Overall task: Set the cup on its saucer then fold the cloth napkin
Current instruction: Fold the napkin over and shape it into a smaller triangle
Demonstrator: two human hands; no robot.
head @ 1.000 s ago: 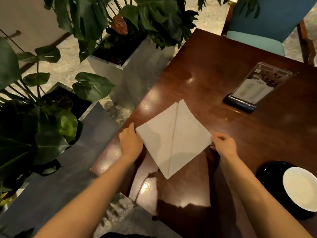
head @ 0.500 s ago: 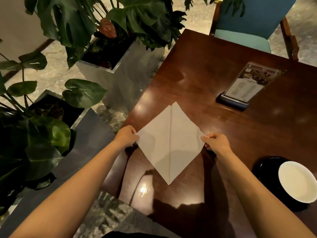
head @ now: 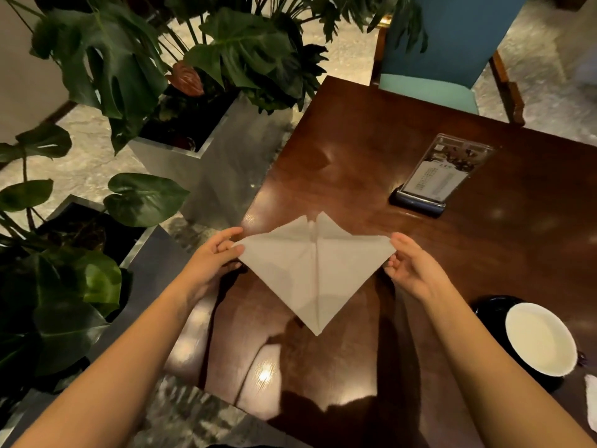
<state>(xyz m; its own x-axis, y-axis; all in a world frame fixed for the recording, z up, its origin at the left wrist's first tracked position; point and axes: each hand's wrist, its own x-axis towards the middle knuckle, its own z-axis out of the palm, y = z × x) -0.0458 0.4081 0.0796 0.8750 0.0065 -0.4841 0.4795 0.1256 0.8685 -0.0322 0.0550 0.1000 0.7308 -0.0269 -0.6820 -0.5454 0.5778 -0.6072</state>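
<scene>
A white cloth napkin (head: 311, 270) is held at the middle of the frame, above the dark wooden surface (head: 371, 163). It is turned as a diamond, with a crease running down its middle and its lower point aimed at the bottom of the frame. Its upper part is bent over toward the far side, so that the top edge is seen as two small peaks.

The napkin's left corner is pinched by the left hand (head: 210, 263), whose grip is closed on the cloth between thumb and fingertips. The right corner is pinched in the same way by the right hand (head: 416, 270), with its other fingers curled loosely below. Both bare forearms are seen reaching in from the bottom of the frame.

At the lower right, a white cup (head: 541, 339) is seen resting on a dark saucer (head: 491, 307), well apart from the napkin. A menu stand (head: 442, 176) is set upright on the surface at the upper right, and a blue chair (head: 452, 43) is placed beyond the far edge. Leafy plants (head: 135, 69) in metal planters (head: 206, 169) are ranged along the left of the frame.
</scene>
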